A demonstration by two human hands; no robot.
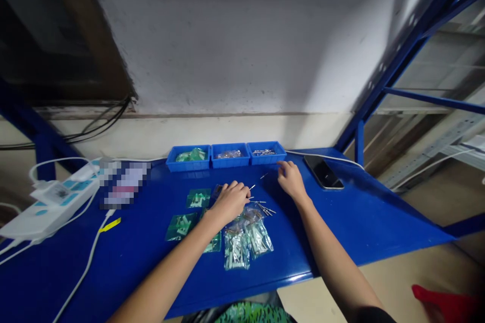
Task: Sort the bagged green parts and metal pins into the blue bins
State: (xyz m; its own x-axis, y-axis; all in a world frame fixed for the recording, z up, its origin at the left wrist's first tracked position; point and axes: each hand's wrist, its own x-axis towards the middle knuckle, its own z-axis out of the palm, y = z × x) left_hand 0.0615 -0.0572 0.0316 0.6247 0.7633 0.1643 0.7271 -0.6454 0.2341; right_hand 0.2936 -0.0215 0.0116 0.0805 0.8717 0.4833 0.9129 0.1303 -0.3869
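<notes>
My left hand (234,199) is palm down over the pile at the middle of the table, its fingers bent. A thin metal pin (252,186) sticks out at its fingertips. More silvery pins (267,209) lie loose just to its right. Small clear bags with pale pieces (237,252) are below that hand, and green-tinted bags (182,226) lie to its left, some partly covered by my forearm. My right hand (291,180) is raised in front of the right blue bin (267,159), fingers curled together; whatever they hold is hidden. A single pin (264,175) lies between the hands.
Left of that bin stand a blue bin of small clear bags (230,162) and a blue bin of green bags (188,165). A phone (323,172) lies at the right. A white power strip (49,207) with cables occupies the left side. Blue frame posts (394,65) rise behind.
</notes>
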